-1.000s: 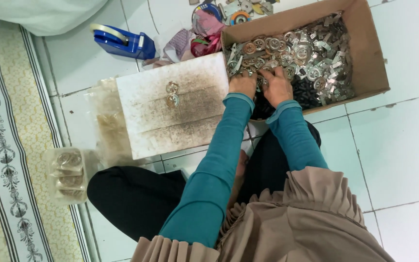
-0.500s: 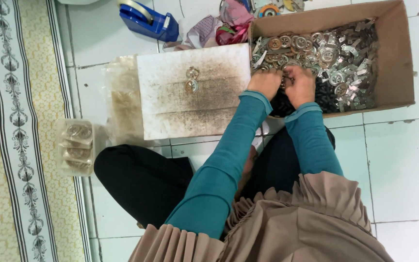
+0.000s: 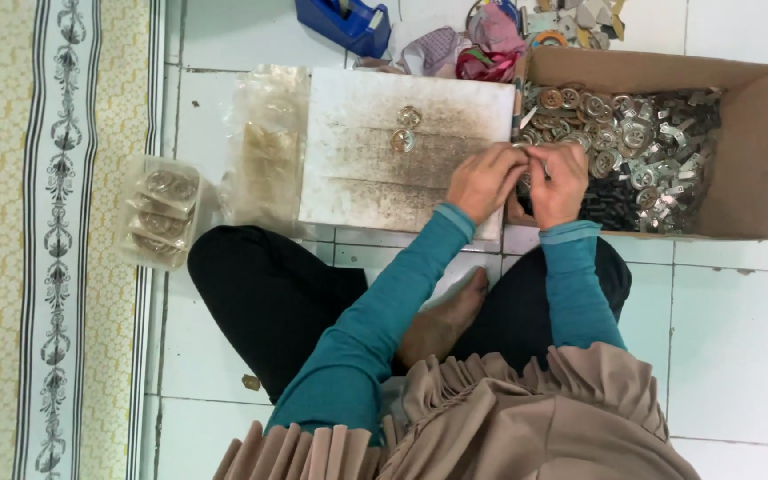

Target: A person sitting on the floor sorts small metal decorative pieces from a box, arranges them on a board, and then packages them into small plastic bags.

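We sit cross-legged on the tiled floor with a stained white board (image 3: pixel 375 169) before us, and everything else we place by that board. Our left hand (image 3: pixel 484 180) and right hand (image 3: pixel 558 182) meet at its right edge, fingers curled in and pinched together around a small metal piece (image 3: pixel 526 162); the piece is mostly hidden between the fingertips, so we cannot tell its shape, only that both hands close on it. Just right of the board lies an open cardboard box (image 3: pixel 748 160), heaped with many round metal parts (image 3: pixel 633 147), and our hands hover at the box's near corner.

On the board itself, toward its upper middle, two finished-looking round pieces (image 3: pixel 405 130) lie one beside the other. Left of the board lies a clear plastic bag (image 3: pixel 264 147), and farther left a smaller packet (image 3: pixel 160 213) holding several round pieces. Above the board stand a blue tape dispenser (image 3: pixel 346 25) and a bundle of coloured cloth scraps (image 3: pixel 468 49).

We judge the work to be at an early stage: only two pieces rest on the board and one small packet is filled, while the box remains nearly full, so most of the parts are not yet handled
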